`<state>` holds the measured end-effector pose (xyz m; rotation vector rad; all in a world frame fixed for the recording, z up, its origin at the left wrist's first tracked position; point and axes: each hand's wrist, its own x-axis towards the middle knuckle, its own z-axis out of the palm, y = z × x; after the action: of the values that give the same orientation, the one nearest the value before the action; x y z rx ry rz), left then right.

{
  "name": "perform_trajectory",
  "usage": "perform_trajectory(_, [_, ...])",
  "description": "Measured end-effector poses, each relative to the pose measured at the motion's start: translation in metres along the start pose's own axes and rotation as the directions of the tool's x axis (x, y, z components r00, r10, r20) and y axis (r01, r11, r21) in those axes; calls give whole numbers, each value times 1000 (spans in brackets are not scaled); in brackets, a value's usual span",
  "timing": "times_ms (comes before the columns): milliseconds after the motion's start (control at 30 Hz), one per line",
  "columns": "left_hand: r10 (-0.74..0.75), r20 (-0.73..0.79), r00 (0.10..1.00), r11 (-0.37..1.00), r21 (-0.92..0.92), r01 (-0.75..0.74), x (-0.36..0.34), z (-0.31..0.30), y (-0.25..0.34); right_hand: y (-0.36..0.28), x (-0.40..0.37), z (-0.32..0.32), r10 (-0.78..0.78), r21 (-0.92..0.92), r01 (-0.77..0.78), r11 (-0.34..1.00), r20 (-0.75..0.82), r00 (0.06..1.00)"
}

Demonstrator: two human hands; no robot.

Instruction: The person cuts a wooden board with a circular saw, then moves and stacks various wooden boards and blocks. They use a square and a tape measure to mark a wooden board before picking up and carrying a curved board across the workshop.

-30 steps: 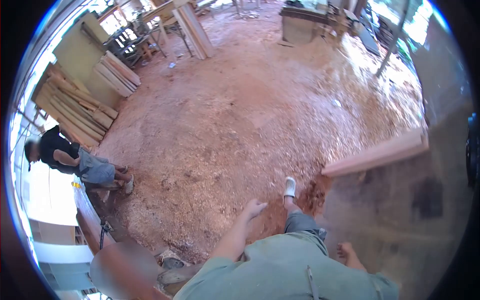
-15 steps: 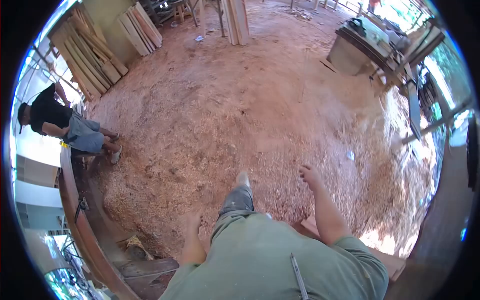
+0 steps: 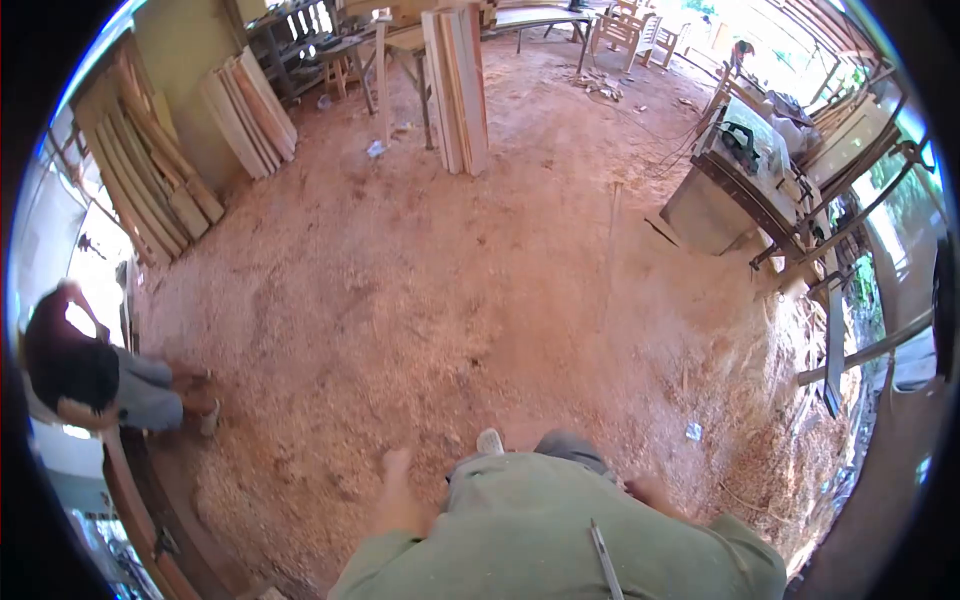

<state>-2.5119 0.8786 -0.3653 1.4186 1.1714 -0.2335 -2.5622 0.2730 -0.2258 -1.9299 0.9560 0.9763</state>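
Note:
My left hand (image 3: 396, 464) hangs low beside my body, over the shavings-covered ground (image 3: 330, 420); its fingers are blurred and nothing shows in it. On the other side, my right hand is hidden behind my body, with only the forearm showing near my hip. One shoe (image 3: 489, 441) pokes out in front of my green shirt (image 3: 520, 510). A pen-like object (image 3: 605, 560) lies against the shirt. Neither arm is near any tool or board.
A person (image 3: 75, 350) in a dark top sits at the left edge. Boards (image 3: 455, 90) stand upright ahead, more planks (image 3: 140, 160) lean at the left wall. A workbench (image 3: 725, 195) with tools stands at the right; chairs (image 3: 625, 32) are behind.
The view has tilted up, showing more of the far area. My right hand has dropped from in front to behind my body. The other person's arm is raised towards the head. My legs have changed stride.

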Motion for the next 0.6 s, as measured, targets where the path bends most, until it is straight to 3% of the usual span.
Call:
perform_trajectory(33, [72,-37,997,960,272,-59,17,37,65,31,55,15,132,174,-135,976,26,991])
perform_trajectory(67, [187,88,978,951,232,-203,3,71,137,65,113,29,262,339,-264,903,51,964])
perform_trajectory(100, [158,180,971,892,396,-219,54,105,170,46,129,26,254,353,-260,899,64,965])
perform_trajectory(133, [373,238,897,773,455,-442,69,137,216,27,139,25,153,229,-173,958,101,983])
perform_trajectory(200, [479,319,818,700,423,-575,86,195,294,-5,151,19,-30,-18,35,999,204,979])
perform_trajectory(233, [478,323,817,692,433,-577,80,215,334,-20,159,15,-111,-135,151,979,266,958])
perform_trajectory(267, [370,371,852,731,449,-513,60,230,379,-40,172,9,-184,-244,273,930,332,925])
perform_trajectory(300, [260,411,874,765,466,-446,54,246,412,-56,193,9,-190,-241,279,930,334,923])
perform_trajectory(333, [353,404,844,714,466,-522,89,264,410,-73,221,14,-17,103,-5,995,214,977])
perform_trajectory(367, [453,391,801,658,459,-597,128,280,399,-106,248,2,183,451,-237,860,161,970])
perform_trajectory(433, [387,332,861,593,626,-507,151,273,399,-198,286,-31,173,504,-247,828,189,967])
perform_trajectory(467, [237,345,908,586,695,-417,180,265,389,-246,297,-47,190,556,-280,782,214,958])
perform_trajectory(533, [83,480,873,541,715,-444,151,241,415,-390,333,-69,-131,244,160,957,-133,982])
perform_trajectory(567, [25,317,948,678,691,-249,154,234,418,-503,259,-102,-143,-50,137,989,-136,980])
perform_trajectory(600, [-63,155,986,786,616,-47,156,225,418,-570,256,-117,-321,-103,308,946,-156,934])
